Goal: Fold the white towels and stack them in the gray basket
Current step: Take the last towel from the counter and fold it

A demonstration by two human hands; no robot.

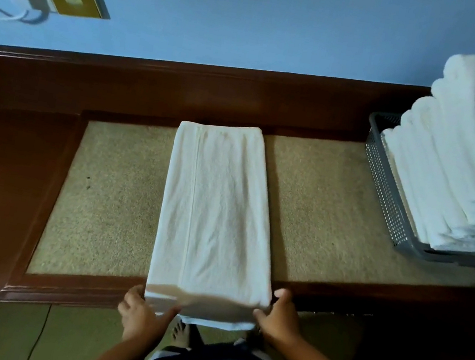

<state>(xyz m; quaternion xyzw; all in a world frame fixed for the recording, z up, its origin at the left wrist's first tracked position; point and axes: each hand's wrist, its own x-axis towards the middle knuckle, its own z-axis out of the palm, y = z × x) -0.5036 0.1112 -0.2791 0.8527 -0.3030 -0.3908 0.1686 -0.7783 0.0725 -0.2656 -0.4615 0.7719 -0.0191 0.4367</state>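
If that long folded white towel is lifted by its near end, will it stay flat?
Probably not: the long folded white towel is soft cloth and would likely droop. Its layers look uneven at the near edge, so they may slide apart.

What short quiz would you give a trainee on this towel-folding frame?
1. True or false: the gray basket already holds folded towels.
2. The left hand and right hand hold the long towel at its: A) far end; B) near end; C) middle.
3. Fill in: the gray basket stands on the person's ____ side.
Key: 1 true; 2 B; 3 right.
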